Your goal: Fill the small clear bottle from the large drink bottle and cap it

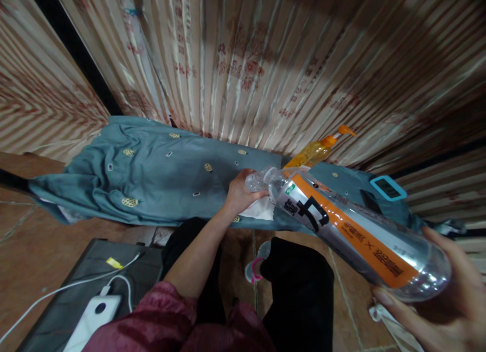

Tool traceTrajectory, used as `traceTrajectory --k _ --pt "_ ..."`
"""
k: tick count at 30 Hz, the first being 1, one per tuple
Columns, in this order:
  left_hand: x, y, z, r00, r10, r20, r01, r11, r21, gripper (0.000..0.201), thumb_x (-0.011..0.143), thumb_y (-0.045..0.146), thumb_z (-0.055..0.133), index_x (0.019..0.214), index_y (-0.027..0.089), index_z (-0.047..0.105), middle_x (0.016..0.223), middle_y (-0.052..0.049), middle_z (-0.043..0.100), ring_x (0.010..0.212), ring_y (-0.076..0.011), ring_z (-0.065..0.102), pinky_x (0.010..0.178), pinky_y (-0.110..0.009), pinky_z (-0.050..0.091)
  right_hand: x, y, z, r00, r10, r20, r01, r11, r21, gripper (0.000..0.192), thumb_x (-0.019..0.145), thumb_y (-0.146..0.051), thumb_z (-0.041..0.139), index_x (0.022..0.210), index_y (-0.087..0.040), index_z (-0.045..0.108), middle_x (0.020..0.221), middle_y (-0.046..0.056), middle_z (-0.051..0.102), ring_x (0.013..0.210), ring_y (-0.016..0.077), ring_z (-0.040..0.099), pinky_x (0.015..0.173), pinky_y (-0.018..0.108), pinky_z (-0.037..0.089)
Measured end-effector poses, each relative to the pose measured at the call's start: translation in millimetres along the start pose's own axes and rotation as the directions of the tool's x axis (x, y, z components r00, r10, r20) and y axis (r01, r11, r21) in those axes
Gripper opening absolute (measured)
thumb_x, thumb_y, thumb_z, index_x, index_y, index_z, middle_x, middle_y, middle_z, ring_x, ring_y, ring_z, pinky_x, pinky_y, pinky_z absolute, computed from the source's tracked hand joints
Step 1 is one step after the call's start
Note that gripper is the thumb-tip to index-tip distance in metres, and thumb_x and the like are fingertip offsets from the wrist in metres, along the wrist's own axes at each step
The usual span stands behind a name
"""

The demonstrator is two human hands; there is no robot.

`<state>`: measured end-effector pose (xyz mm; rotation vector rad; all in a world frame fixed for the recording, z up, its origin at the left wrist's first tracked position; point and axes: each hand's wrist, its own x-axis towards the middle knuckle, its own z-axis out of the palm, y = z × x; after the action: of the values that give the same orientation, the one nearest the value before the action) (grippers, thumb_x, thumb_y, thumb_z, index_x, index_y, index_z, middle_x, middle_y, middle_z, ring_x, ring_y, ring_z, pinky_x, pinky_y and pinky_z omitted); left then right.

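A large clear plastic bottle (357, 235) with an orange and silver label lies slanted in the air in front of me. My right hand (451, 296) grips its base end, thumb below and fingers above. At the other end my left hand (243, 192) is closed around clear plastic at the neck; whether that is the bottle's own neck or a separate small piece, I cannot tell. Under the left hand a white tissue or cloth (261, 210) rests on the grey-green fabric. Just behind the bottle an amber pump bottle (309, 153) with an orange top is partly hidden.
Grey-green cloth with pineapple prints (170, 174) covers a long low surface. A blue-framed device (388, 188) lies towards its right end. Pleated curtains (243, 63) hang behind. At lower left, a white power bank (94, 319) with a cable lies on a dark surface (114, 250).
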<state>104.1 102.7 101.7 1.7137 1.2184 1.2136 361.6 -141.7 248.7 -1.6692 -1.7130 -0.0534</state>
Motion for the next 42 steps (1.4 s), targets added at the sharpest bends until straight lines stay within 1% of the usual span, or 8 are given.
traceTrajectory --k 3,7,16,19,25,30,36,42 --pt "0.0 -0.3 0.0 1.000 -0.013 -0.001 0.013 1.000 -0.007 0.059 0.063 0.028 0.100 0.114 0.021 0.070 0.112 -0.005 0.083 0.106 -0.0288 0.081 0.097 -0.040 0.065 2.4 -6.7 1.7 0.998 -0.061 -0.004 0.061 0.996 -0.064 0.098 0.080 -0.042 0.092 0.167 -0.040 0.047 0.144 0.002 0.067 0.112 0.0270 0.068 0.089 0.037 0.059" --pt "-0.1 -0.4 -0.6 1.000 -0.011 0.013 0.012 1.000 -0.020 0.059 0.064 0.030 0.099 0.114 0.021 0.070 0.113 -0.006 0.083 0.106 -0.0296 0.081 0.097 -0.041 0.065 2.3 -16.4 7.6 0.997 0.033 -0.068 -0.034 0.999 -0.007 0.093 0.081 -0.043 0.090 0.165 -0.042 0.050 0.146 0.000 0.066 0.119 0.0280 0.065 0.101 0.040 0.052" --pt "0.3 -2.7 0.7 1.000 0.009 0.005 -0.009 0.999 -0.032 0.058 0.064 0.033 0.100 0.112 0.021 0.070 0.109 -0.005 0.083 0.102 -0.0282 0.082 0.092 -0.038 0.066 -4.3 -10.8 6.0 0.995 0.072 -0.067 -0.074 0.997 -0.030 0.097 0.079 -0.046 0.092 0.166 -0.037 0.050 0.153 0.003 0.063 0.123 0.0308 0.064 0.121 0.048 0.043" --pt "0.3 -3.1 1.1 1.000 0.009 -0.001 -0.009 0.999 -0.033 0.057 0.064 0.032 0.100 0.112 0.020 0.070 0.108 -0.005 0.083 0.100 -0.0277 0.082 0.090 -0.037 0.066 -3.7 -10.8 5.6 0.997 0.049 -0.068 -0.052 0.998 -0.042 0.098 0.080 -0.051 0.091 0.167 -0.034 0.049 0.151 0.005 0.065 0.121 0.0295 0.066 0.119 0.046 0.045" --pt "-0.4 -3.9 1.7 1.000 0.002 -0.006 -0.002 1.000 -0.023 0.059 0.064 0.030 0.099 0.114 0.020 0.070 0.109 -0.005 0.083 0.101 -0.0277 0.081 0.092 -0.038 0.065 -0.8 -11.6 7.0 0.997 0.027 -0.073 -0.029 0.999 -0.028 0.095 0.080 -0.047 0.092 0.165 -0.038 0.051 0.154 0.001 0.064 0.128 0.0270 0.064 0.113 0.038 0.049" --pt "0.1 -4.1 2.1 1.000 0.006 -0.014 -0.007 1.000 -0.025 0.059 0.062 0.030 0.101 0.112 0.020 0.071 0.110 -0.006 0.083 0.103 -0.0288 0.081 0.094 -0.039 0.065 1.5 -16.5 8.0 0.997 0.029 -0.074 -0.030 0.999 -0.014 0.095 0.080 -0.050 0.092 0.165 -0.035 0.052 0.148 0.002 0.068 0.118 0.0236 0.068 0.098 0.033 0.055" --pt "0.5 -1.8 1.3 1.000 0.006 -0.005 -0.007 0.999 -0.036 0.057 0.062 0.024 0.100 0.111 0.020 0.072 0.108 -0.006 0.083 0.103 -0.0292 0.081 0.093 -0.039 0.065 3.4 -16.7 6.2 0.998 0.003 -0.069 -0.002 1.000 0.014 0.091 0.081 -0.045 0.092 0.164 -0.039 0.053 0.150 -0.003 0.067 0.119 0.0174 0.067 0.099 0.024 0.053" --pt "0.1 -1.3 0.9 1.000 0.013 -0.009 -0.013 0.999 -0.029 0.055 0.063 0.023 0.098 0.111 0.021 0.071 0.110 -0.005 0.083 0.105 -0.0294 0.082 0.094 -0.039 0.065 2.4 -14.4 7.5 0.997 0.033 -0.076 -0.030 0.999 0.037 0.094 0.079 -0.045 0.093 0.164 -0.037 0.053 0.150 0.001 0.068 0.122 0.0209 0.068 0.099 0.029 0.055"
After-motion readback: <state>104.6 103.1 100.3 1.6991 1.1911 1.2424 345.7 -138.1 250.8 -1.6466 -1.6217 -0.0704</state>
